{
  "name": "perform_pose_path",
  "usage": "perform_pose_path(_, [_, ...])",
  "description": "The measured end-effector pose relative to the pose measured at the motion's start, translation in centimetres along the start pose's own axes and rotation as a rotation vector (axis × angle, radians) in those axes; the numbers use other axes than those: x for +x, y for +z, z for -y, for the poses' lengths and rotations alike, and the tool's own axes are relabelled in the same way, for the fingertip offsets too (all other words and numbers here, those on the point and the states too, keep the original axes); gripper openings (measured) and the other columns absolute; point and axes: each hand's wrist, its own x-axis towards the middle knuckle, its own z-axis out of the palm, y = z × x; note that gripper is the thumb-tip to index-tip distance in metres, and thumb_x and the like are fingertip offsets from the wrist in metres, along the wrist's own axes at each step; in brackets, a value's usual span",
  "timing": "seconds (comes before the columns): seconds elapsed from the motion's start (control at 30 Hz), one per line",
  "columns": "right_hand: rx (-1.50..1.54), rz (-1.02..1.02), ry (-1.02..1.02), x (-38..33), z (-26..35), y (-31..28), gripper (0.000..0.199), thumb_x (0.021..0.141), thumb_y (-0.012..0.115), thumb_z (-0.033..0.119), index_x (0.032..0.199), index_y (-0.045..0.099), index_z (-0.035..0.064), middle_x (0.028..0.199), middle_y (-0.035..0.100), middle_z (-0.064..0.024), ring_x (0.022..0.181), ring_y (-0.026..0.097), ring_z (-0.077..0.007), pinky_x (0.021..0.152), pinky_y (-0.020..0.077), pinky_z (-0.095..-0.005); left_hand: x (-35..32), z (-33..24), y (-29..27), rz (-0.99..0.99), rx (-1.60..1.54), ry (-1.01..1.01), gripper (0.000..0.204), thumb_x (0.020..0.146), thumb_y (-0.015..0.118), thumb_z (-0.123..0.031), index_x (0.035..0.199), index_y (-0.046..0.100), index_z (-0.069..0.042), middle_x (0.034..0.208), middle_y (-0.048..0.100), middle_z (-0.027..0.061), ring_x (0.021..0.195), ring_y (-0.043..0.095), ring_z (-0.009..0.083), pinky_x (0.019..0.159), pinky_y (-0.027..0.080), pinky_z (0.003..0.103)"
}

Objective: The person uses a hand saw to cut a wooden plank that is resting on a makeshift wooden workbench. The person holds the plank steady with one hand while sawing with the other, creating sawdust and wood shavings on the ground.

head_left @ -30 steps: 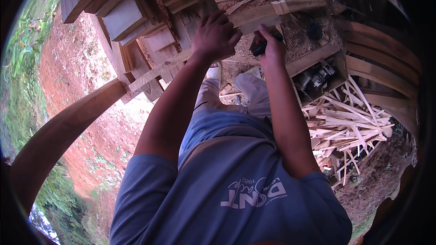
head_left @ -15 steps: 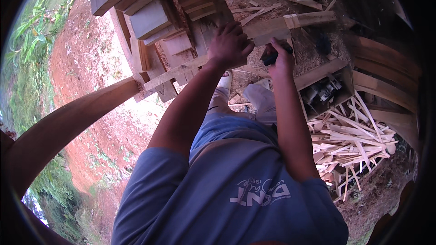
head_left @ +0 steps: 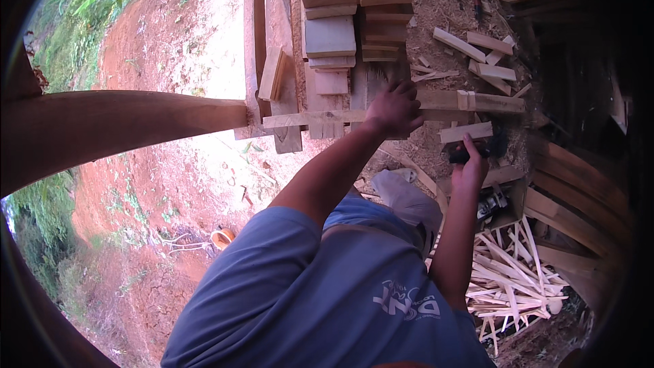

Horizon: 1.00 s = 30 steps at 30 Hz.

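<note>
Near the middle of the frame, just above and right of centre, the left hand (head_left: 395, 108) reaches palm down over the right part of a narrow wooden strip (head_left: 313, 119), its fingers bent and a little spread; whether they grip the wood or only rest on it, I cannot tell. The strip runs left across the lower ends of several upright boards. Right of the left hand, a long board (head_left: 501, 103) with a pale band across it lies crosswise.

Right of centre, the right hand (head_left: 470, 167) is closed around a dark object (head_left: 460, 155), mostly hidden by the fingers, so its kind is unclear. A short pale block (head_left: 466, 132) is just above it, next to the fingertips; I cannot tell whether the hand holds the block as well.

At the top centre are stacked planks (head_left: 330, 39), with their cut ends facing the lower edge. Short offcuts (head_left: 494, 71) lie among wood shavings in the upper right. Below the right hand, a wooden box has a metal tool (head_left: 492, 202) in it, partly covered by the forearm. A heap of thin sticks (head_left: 514, 269) fills the lower right, beside curved boards (head_left: 572, 218) at the right edge. A thick brown beam (head_left: 136, 123) crosses the left of the frame, above reddish ground (head_left: 157, 211).
</note>
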Motion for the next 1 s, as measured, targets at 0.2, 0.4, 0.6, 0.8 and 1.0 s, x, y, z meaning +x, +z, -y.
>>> perform_pose_path(0.2, [-0.330, 0.166, -0.292, -8.5, 2.7, 3.6, 0.032, 0.086, 0.084, -0.001, 0.097, 0.056, 0.0079, 0.098, 0.067, -0.0057, 0.084, 0.067, -0.0157, 0.079, 0.0543, -0.0317, -0.1, -0.4, -0.7, 0.077, -0.014, -0.023, 0.045, 0.093, 0.056, -0.046, 0.101, 0.079, -0.009, 0.125, 0.067, 0.0126, 0.144, 0.045, 0.0276, 0.128, 0.026, 0.045])
perform_pose_path(0.4, [-0.151, 0.274, -0.275, -9.0, 3.0, 9.9, 0.033, 0.086, 0.082, -0.006, 0.103, 0.059, 0.0086, 0.105, 0.064, -0.0023, 0.095, 0.066, -0.0151, 0.083, 0.0559, -0.0322, -0.3, 0.3, 0.1, 0.028, 0.034, 0.033, 0.047, 0.090, 0.063, -0.041, 0.123, 0.073, -0.010, 0.130, 0.066, 0.0132, 0.145, 0.044, 0.0291, 0.126, 0.030, 0.042])
perform_pose_path(0.6, [0.077, 0.207, -0.084, -5.2, -0.1, 16.1, 0.036, 0.085, 0.083, -0.006, 0.104, 0.055, 0.0043, 0.107, 0.064, -0.0077, 0.101, 0.070, -0.0226, 0.093, 0.0628, -0.0383, 0.1, -1.2, -2.5, 0.338, -0.189, -0.239, 0.062, 0.085, 0.067, -0.032, 0.141, 0.058, -0.005, 0.148, 0.058, 0.0193, 0.145, 0.049, 0.0282, 0.121, 0.040, 0.044])
perform_pose_path(0.8, [0.054, 0.199, -0.059, -4.4, -0.9, 17.9, 0.037, 0.083, 0.085, -0.006, 0.107, 0.057, 0.0018, 0.110, 0.065, -0.0112, 0.103, 0.071, -0.0251, 0.094, 0.0616, -0.0414, -0.4, -0.1, -0.7, 0.026, -0.121, -0.093, 0.062, 0.081, 0.071, -0.033, 0.134, 0.056, -0.004, 0.140, 0.060, 0.0211, 0.134, 0.057, 0.0322, 0.106, 0.053, 0.045])
perform_pose_path(1.0, [0.037, 0.197, -0.098, -4.6, -0.8, 17.9, 0.032, 0.084, 0.085, -0.004, 0.094, 0.056, 0.0049, 0.103, 0.067, -0.0092, 0.097, 0.072, -0.0219, 0.088, 0.0627, -0.0373, -0.5, -0.6, -1.4, 0.082, -0.181, -0.159, 0.066, 0.083, 0.070, -0.035, 0.139, 0.053, -0.004, 0.143, 0.057, 0.0218, 0.136, 0.056, 0.0339, 0.107, 0.053, 0.045])
